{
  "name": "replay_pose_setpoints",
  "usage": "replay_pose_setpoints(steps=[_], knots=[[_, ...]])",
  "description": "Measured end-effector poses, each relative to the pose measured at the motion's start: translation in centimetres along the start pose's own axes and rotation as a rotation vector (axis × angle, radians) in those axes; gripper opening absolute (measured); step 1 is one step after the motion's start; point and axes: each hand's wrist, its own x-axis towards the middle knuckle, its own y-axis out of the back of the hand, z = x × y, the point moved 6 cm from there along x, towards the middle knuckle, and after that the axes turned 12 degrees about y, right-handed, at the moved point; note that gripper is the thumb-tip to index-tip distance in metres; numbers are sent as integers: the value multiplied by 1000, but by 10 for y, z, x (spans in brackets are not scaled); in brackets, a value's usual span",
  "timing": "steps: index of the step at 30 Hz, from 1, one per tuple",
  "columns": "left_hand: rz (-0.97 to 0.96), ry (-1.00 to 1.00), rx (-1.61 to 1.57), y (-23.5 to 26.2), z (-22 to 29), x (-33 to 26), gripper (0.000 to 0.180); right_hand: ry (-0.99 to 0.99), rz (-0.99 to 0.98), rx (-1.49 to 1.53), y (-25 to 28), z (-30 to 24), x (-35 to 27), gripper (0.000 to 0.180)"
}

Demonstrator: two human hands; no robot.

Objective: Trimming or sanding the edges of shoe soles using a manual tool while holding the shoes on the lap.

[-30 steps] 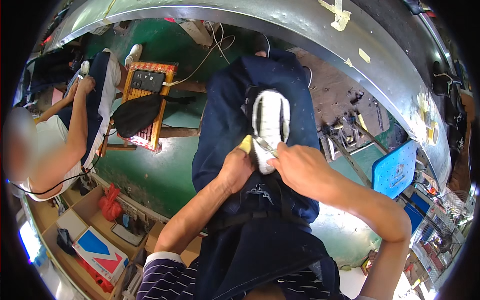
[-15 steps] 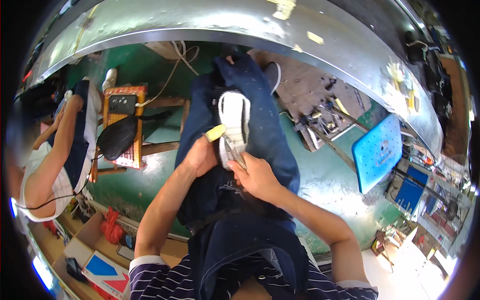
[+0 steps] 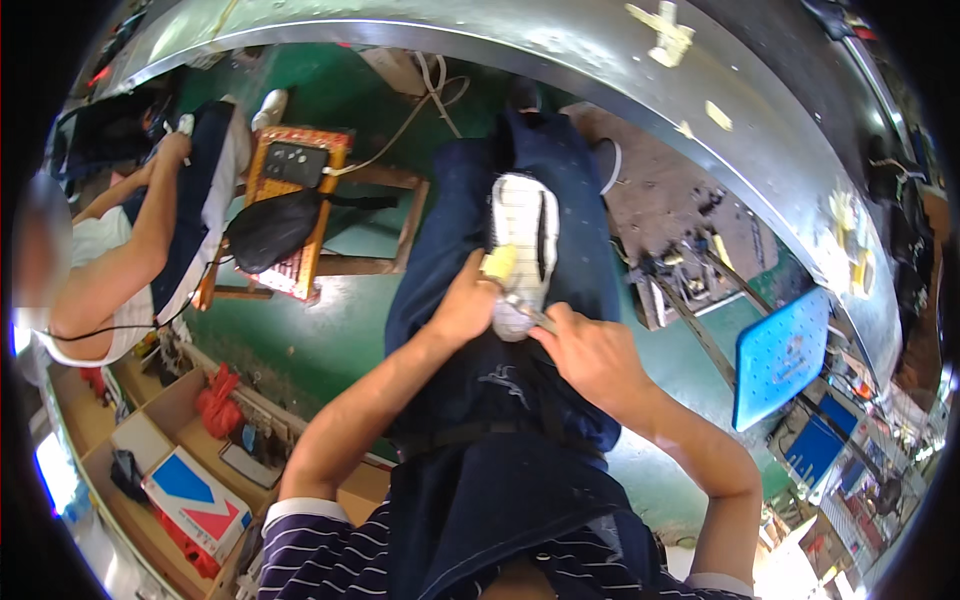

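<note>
On the dark blue cloth of the lap (image 3: 410,320) lies a white shoe (image 3: 522,215), its near end partly hidden by the hands. At its left edge the left hand (image 3: 465,308) has its fingers bent, a yellow piece (image 3: 499,262) at the tips; which of the two they grip I cannot tell. The right hand (image 3: 592,350) pinches a slim metal tool (image 3: 530,312) between its fingers, the tip against the shoe. To the right stands a blue perforated seat (image 3: 785,355); left, a black pouch (image 3: 275,235) covers part of a beaded stool (image 3: 262,180), near a black device (image 3: 297,163) with a pale cord (image 3: 400,147). Beyond, a co-worker (image 3: 130,235) sits at left, and a metal surface (image 3: 560,40) curves across the far side.
</note>
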Motion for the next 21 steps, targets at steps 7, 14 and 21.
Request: replay_pose_setpoints(steps=[7,14,21], knots=[[-17,-344,-207,-18,6,-43,72,-233,-184,444,5,15,-9,31],[118,-411,10,-13,5,-38,103,21,133,39,51,5,30,23],[-60,-402,7,-14,2,-47,110,137,-199,-35,24,5,40,25]])
